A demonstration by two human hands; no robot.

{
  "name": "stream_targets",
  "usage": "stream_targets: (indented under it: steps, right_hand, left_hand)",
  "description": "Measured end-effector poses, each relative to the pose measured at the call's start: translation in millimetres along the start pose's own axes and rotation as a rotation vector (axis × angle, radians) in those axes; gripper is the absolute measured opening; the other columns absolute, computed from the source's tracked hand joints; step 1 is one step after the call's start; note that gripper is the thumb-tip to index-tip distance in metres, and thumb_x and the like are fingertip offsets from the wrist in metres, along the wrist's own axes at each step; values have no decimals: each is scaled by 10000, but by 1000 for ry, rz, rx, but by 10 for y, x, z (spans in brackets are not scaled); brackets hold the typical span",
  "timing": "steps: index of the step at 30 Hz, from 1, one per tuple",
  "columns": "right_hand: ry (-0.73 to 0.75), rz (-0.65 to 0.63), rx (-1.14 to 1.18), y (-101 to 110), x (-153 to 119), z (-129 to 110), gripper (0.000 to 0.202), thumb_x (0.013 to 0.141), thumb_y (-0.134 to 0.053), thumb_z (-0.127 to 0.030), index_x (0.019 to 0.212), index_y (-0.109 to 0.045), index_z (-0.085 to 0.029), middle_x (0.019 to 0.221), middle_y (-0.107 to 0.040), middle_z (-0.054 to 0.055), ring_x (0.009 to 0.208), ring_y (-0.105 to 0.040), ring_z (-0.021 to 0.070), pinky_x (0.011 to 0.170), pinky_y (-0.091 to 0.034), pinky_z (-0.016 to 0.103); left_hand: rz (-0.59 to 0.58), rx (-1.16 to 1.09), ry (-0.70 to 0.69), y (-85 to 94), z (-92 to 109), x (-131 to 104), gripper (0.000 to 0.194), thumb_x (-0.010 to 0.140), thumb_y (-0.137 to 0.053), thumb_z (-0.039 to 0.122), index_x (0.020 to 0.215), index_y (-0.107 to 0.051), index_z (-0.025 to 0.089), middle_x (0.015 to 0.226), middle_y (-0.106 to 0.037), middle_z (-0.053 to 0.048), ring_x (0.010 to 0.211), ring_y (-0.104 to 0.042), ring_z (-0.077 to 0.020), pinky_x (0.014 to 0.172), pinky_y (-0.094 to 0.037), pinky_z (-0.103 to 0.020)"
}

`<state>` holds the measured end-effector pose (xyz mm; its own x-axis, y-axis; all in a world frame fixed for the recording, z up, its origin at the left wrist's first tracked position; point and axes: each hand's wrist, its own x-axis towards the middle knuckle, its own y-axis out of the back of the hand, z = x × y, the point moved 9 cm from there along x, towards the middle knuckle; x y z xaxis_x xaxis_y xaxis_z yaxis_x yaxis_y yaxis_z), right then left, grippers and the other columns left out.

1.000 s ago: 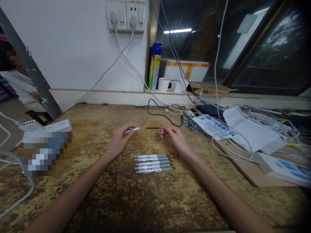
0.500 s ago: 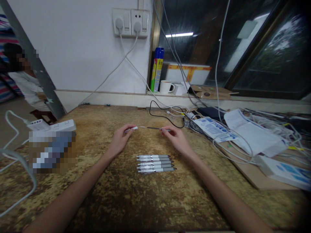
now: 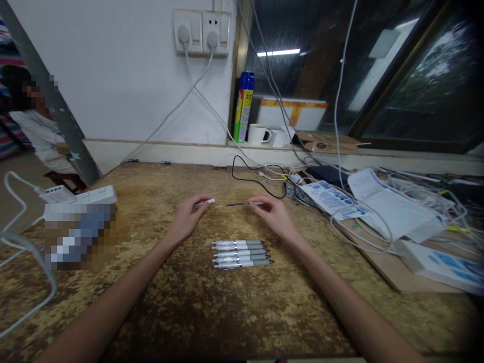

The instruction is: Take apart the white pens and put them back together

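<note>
Pinched in my left hand [image 3: 189,214] is a white pen barrel [image 3: 207,202], its end facing right. My right hand [image 3: 271,212] is closed on a pen refill [image 3: 236,204], a thin dark tube with a clear tail that points left at the barrel. A grey piece [image 3: 257,202] shows at the right fingertips around the refill. A small gap seems to lie between the refill's tail and the barrel. Below both hands, several white-and-grey pens [image 3: 242,254] lie side by side on the worn wooden table [image 3: 234,312], grey grips to the right.
A power strip [image 3: 96,195] with white cables lies at left, beside a blurred-out object [image 3: 85,234]. Cables, paper sheets [image 3: 393,204] and a white box [image 3: 438,267] crowd the right side. A spray can [image 3: 244,108] and white mug [image 3: 258,134] stand on the sill. A person [image 3: 36,128] sits far left.
The refill has tilted slightly, its tail now a little lower and nearer the barrel's end. Both hands keep their hold and have barely moved. The view has shifted slightly.
</note>
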<state>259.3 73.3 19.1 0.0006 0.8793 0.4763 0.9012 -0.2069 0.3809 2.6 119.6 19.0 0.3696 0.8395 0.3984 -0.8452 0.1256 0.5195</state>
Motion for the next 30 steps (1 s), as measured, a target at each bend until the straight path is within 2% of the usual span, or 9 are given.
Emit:
stream_targets:
  steps: [30]
  right_hand:
    - [-40,21,-27,53,-4,7,262,924,-668,-411,1020,-793,-201,1042,-752,90,932,-688,233,815,-526,347]
  left_hand:
    - [-13,21,-5,2,36,9,310,1022,-545,403,1175,-745,223,1180,-765,-52,1099,-686,-256,1032,-484,-381]
